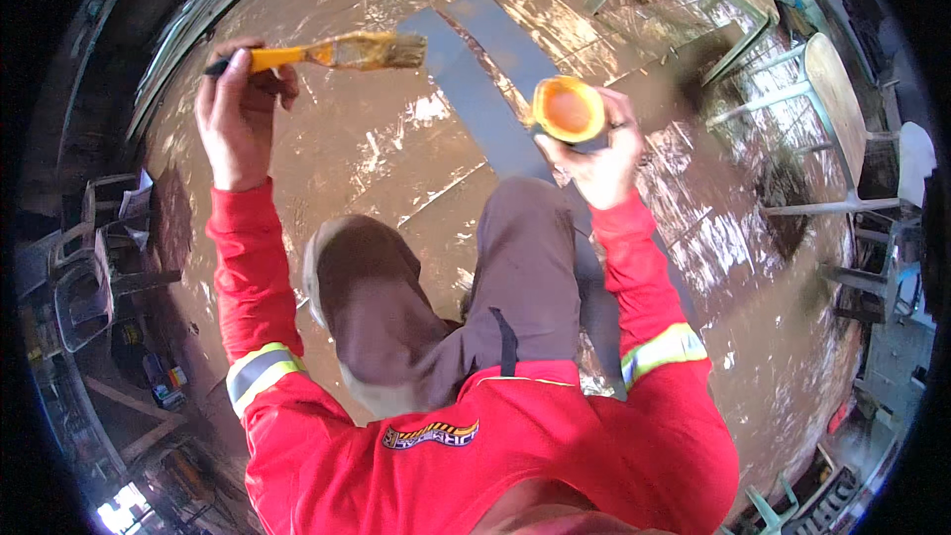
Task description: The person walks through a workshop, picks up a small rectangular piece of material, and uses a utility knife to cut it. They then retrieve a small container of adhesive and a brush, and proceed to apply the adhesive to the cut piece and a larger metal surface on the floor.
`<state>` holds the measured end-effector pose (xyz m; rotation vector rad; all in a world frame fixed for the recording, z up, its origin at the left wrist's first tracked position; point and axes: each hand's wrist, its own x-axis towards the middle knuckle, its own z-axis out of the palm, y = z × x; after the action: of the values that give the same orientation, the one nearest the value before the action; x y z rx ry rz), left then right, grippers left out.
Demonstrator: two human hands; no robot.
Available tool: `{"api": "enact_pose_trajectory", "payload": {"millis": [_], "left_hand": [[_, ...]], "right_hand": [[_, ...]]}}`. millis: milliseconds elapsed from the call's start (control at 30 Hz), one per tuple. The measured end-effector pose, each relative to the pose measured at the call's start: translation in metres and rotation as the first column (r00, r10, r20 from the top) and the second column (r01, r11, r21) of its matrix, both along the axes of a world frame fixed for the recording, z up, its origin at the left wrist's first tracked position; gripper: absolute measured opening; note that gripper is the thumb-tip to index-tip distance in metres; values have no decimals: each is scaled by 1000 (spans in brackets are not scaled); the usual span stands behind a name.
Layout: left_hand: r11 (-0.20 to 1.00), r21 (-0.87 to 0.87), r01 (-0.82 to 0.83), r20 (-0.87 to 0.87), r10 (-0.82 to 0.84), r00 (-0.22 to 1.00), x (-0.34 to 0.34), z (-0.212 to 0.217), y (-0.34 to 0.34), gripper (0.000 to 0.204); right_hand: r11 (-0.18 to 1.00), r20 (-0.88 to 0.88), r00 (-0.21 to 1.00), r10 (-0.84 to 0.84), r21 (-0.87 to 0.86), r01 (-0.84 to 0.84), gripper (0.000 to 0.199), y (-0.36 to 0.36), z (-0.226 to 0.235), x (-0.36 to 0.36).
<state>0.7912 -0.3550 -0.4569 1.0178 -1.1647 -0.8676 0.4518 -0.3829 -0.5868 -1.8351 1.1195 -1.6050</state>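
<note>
While the left hand (234, 119) at upper left pinches a yellow-handled paintbrush (367, 50), bristles pointing right, gray strips (468, 89) lie on the floor (367, 139) at upper center; right of them, the right hand (608, 160) curls around a yellow-rimmed cup (542, 107).

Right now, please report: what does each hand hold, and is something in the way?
Left hand: grip on yellow-handled brush. Right hand: grip on cup, orange inside. Brush apart from cup, no obstruction seen. Grey strips on floor.
</note>
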Motion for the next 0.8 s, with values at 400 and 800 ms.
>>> {"api": "enact_pose_trajectory", "payload": {"millis": [400, 800], "left_hand": [[960, 83, 269, 553, -269, 789, -45, 26, -58, 23], [865, 137, 483, 470, -486, 737, -32, -108, -191, 19]], "right_hand": [[993, -75, 990, 116, 0, -117, 56, -83, -29, 87], [988, -249, 965, -86, 102, 114, 53, -143, -122, 93]]}}
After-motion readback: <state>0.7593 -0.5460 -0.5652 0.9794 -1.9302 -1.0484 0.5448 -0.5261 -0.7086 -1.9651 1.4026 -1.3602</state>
